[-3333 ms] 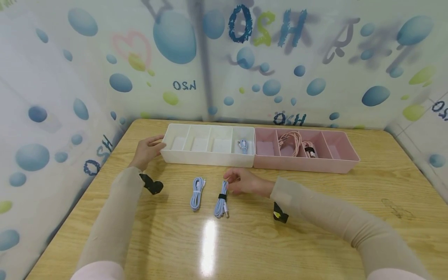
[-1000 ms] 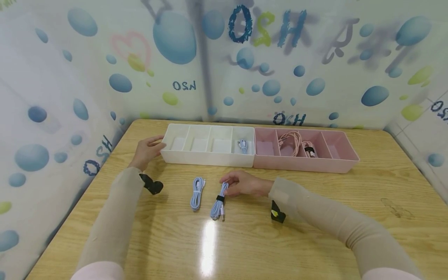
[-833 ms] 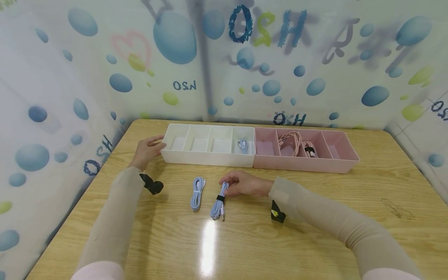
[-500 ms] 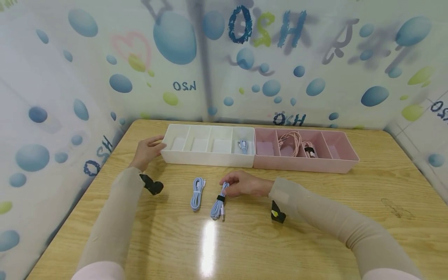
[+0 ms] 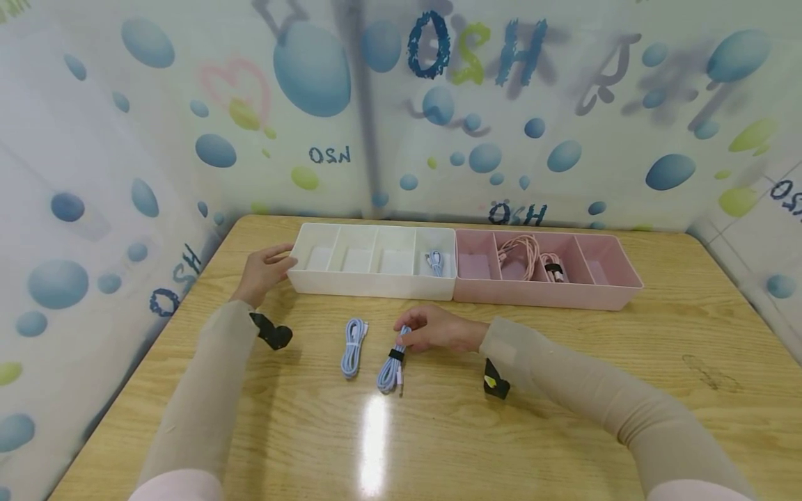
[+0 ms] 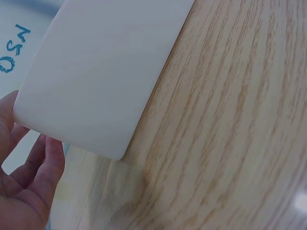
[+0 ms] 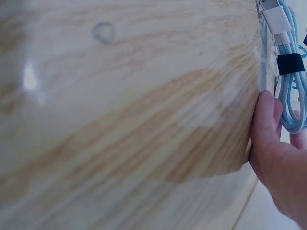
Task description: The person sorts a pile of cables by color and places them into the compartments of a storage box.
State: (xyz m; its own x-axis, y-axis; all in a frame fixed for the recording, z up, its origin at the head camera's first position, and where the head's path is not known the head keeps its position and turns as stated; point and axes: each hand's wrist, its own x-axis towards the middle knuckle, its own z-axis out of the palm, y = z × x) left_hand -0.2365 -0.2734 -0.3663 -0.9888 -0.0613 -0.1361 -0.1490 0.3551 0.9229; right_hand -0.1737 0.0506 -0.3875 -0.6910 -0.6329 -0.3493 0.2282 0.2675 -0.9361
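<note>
My left hand (image 5: 260,273) touches the left end of a long white divided box (image 5: 370,284); its fingers lie outside the end wall (image 6: 96,86), loosely bent. My right hand (image 5: 441,328) pinches the upper end of a bundled light-blue charging cable (image 5: 388,377) between thumb and fingers. A black strap (image 5: 397,355) binds this cable, and its lower end lies on or close to the table. In the right wrist view, the cable's looped end (image 7: 290,108) sits between the thumb and fingers. Another light-blue cable (image 5: 353,349), coiled and tied, lies to its left.
A pink divided box (image 5: 545,295) adjoins the white one, with pink cables (image 5: 529,254) in two middle compartments. The white box's rightmost compartment has a small light-blue cable (image 5: 436,262). The wooden table (image 5: 282,424) meets a patterned curtain (image 5: 401,139) behind.
Since the earliest frame, my right hand has moved slightly left and taken hold of the strapped cable, whose lower end has shifted left. Over the last second it barely moves; my left hand stays put.
</note>
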